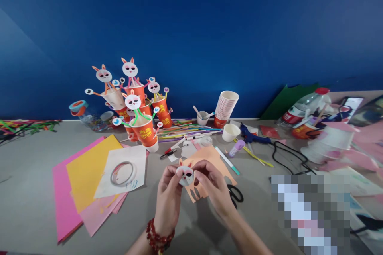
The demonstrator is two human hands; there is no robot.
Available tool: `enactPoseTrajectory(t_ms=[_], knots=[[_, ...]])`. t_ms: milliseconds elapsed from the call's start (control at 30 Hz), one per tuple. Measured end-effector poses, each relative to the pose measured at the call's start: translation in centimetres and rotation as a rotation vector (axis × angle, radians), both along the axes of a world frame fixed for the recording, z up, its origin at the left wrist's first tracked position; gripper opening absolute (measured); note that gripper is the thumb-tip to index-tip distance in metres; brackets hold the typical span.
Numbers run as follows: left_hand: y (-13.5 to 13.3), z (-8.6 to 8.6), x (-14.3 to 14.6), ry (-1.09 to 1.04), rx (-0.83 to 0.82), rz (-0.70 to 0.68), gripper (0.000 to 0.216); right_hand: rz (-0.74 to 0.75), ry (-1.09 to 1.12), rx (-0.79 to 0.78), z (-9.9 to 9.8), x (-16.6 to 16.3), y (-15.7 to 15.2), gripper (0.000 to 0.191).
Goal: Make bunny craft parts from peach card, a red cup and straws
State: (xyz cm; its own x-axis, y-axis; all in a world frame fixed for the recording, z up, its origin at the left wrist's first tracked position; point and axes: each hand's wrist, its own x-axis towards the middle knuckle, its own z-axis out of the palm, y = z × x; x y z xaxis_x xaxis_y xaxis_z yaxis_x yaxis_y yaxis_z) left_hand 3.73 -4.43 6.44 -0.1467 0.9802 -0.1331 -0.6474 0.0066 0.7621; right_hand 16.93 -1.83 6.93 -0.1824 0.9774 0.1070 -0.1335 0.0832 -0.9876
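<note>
Between my two hands is a round white paper rabbit face with orange ears, a dark eye and small dots on it. My left hand pinches its left edge between thumb and fingers, the thumb covering part of the face. At the right edge, my right hand has its thumb and fingertips closed on the rim. Below lies a cut peach paper sheet with oval holes. Black-handled scissors rest beside my right wrist, their blades hidden.
Orange paper cups with rabbit heads stand at the back left. Farther right are a stack of cups, a blue glue gun with its cord and a plastic bottle. A tape roll lies on coloured paper at left.
</note>
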Motion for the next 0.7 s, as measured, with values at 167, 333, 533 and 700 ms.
enactPoseTrajectory(t_ms=[167, 333, 533, 700], knots=[[0.0, 0.0, 0.1, 0.011, -0.003, 0.009, 0.018, -0.017, -0.015, 0.012, 0.0, 0.1, 0.0, 0.021], [0.0, -0.1, 0.2, 0.008, 0.002, 0.010, 0.017, 0.023, -0.078, -0.011, -0.5, -0.2, -0.1, 0.022], [-0.2, -0.1, 0.2, -0.007, -0.006, -0.013, 0.017, 0.005, -0.030, -0.055, -1.0, -0.5, -0.1, 0.024], [-0.3, -0.4, 0.1, 0.012, -0.023, -0.020, 0.014, 0.031, 0.075, -0.140, 0.0, -0.4, 0.0, 0.027]])
